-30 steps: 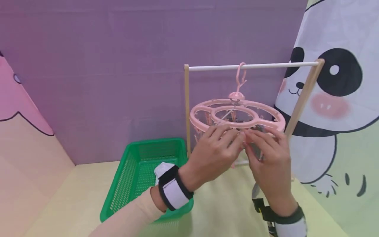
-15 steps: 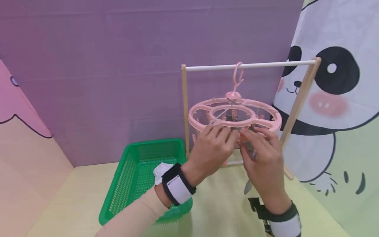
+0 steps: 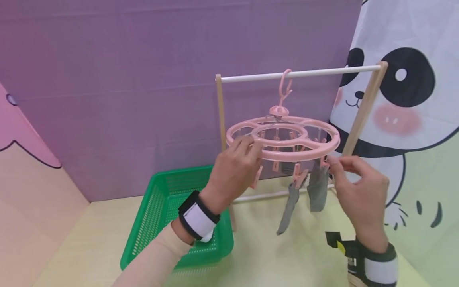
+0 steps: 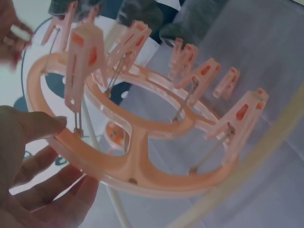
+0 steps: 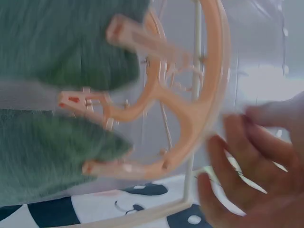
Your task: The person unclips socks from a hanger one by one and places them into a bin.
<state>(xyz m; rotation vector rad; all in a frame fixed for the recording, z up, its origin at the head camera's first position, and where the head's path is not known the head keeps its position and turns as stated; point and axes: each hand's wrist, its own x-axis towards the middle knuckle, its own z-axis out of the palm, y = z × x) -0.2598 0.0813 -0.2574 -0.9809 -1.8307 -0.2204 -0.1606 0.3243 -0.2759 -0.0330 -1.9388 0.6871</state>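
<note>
1. The pink hanger [image 3: 285,154] hangs from a white rail [image 3: 322,72] above the worktop [image 3: 89,239], towards its far right corner.
2. Left hand [image 3: 233,169]: grip holds the hanger's rim at the left front.
3. Right hand [image 3: 362,197]: grip narrow, fingers bent, holding nothing; positioned just beside the rim's right side.
4. A narrow grey cloth [image 3: 289,207] and a wider grey cloth [image 3: 317,193] hang from pink clips [image 3: 297,171].
5. A green basket [image 3: 183,170] containing white cloth [image 3: 207,238] stands left of the hanger, near the worktop's far edge.
</note>
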